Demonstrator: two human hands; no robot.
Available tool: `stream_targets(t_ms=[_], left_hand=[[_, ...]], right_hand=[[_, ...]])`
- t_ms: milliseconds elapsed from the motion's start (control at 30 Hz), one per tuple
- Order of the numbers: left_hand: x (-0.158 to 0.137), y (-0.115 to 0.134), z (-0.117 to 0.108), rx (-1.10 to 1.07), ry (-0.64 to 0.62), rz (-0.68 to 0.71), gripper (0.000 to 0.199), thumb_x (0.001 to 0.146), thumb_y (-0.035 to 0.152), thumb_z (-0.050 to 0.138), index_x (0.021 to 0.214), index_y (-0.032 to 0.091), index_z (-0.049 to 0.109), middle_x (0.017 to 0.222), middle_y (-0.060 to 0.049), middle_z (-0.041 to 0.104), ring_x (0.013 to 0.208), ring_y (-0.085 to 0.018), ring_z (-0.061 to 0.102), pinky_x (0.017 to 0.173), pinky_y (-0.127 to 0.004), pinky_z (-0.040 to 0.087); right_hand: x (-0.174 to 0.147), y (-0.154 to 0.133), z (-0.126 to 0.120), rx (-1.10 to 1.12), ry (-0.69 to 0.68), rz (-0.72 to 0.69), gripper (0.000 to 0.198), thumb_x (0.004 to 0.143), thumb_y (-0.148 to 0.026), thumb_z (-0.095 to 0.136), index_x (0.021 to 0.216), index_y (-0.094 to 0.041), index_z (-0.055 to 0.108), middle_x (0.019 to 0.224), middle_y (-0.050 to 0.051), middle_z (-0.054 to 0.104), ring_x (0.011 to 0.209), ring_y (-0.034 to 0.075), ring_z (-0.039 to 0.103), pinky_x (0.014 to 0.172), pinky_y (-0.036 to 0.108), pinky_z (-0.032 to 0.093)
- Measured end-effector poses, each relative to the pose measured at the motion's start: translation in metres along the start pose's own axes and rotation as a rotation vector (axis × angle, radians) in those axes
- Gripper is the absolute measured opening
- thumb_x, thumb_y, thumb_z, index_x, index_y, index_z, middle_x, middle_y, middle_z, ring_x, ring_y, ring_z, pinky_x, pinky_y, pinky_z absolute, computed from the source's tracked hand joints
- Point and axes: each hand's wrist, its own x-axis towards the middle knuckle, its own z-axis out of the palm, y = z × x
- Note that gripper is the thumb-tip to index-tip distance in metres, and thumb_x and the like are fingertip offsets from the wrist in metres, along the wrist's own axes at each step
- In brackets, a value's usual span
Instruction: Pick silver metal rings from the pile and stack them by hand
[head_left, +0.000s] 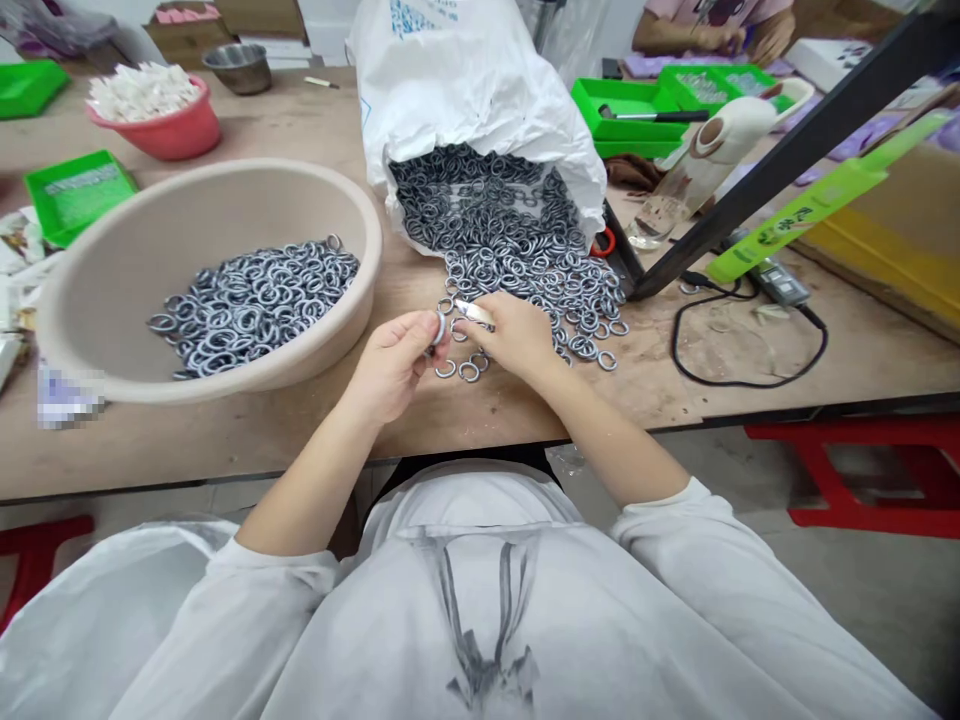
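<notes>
My left hand point(394, 365) pinches a single grey ring point(440, 330) between thumb and fingers, close to the front edge of the table. My right hand point(517, 330) is closed around a small white-handled tool point(480, 314), whose narrow tip points left toward that ring; its exact kind is unclear. Behind and right of my hands spreads a heap of loose grey rings point(525, 270), spilling from the mouth of a white sack point(465, 80). To the left stands a wide beige basin point(97, 270), with many similar rings in its bottom.
A red bowl of white pieces point(176, 130), a metal bowl point(238, 68) and green trays point(82, 195) stand at the back left. Rightward are a dark slanted post point(750, 165), a bottle point(664, 195) and a black cable point(675, 345). Another person's hands point(724, 40) are beyond.
</notes>
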Motion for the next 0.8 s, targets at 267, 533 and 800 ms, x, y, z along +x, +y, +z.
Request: stream_targets(t_ms=[267,533,800], left_hand=[[-0.028,-0.015,-0.029,-0.156,0.200,-0.157,0.024,0.074,0.027,0.076,0.095,0.015,0.072,0.064,0.003,0.058,0.054,-0.007,0.055,0.053,-0.018,0.050],[-0.033,-0.039,-0.001,-0.097,0.194,-0.196,0.040,0.075,0.052,0.076,0.079,0.016,0.061,0.067,0.003,0.052,0.048,-0.004,0.041,0.037,-0.015,0.025],[-0.043,-0.052,0.008,0.035,0.122,-0.031,0.047,0.078,0.060,0.070,0.071,0.017,0.052,0.060,0.005,0.041,0.048,-0.005,0.029,0.041,-0.018,0.020]], right_hand=[[0.008,-0.014,0.015,-0.242,-0.147,-0.067,0.031,0.089,-0.041,0.064,0.111,-0.021,0.073,0.111,0.012,0.070,0.089,0.026,0.065,0.067,0.032,0.038],[-0.021,-0.024,0.000,0.611,-0.215,0.011,0.035,0.084,-0.047,0.066,0.067,-0.017,0.061,0.059,-0.003,0.053,0.058,0.011,0.045,0.057,0.026,0.031],[-0.069,-0.044,0.000,0.951,0.047,0.015,0.045,0.086,-0.064,0.060,0.095,-0.020,0.066,0.083,0.002,0.064,0.073,0.015,0.056,0.069,0.029,0.046]])
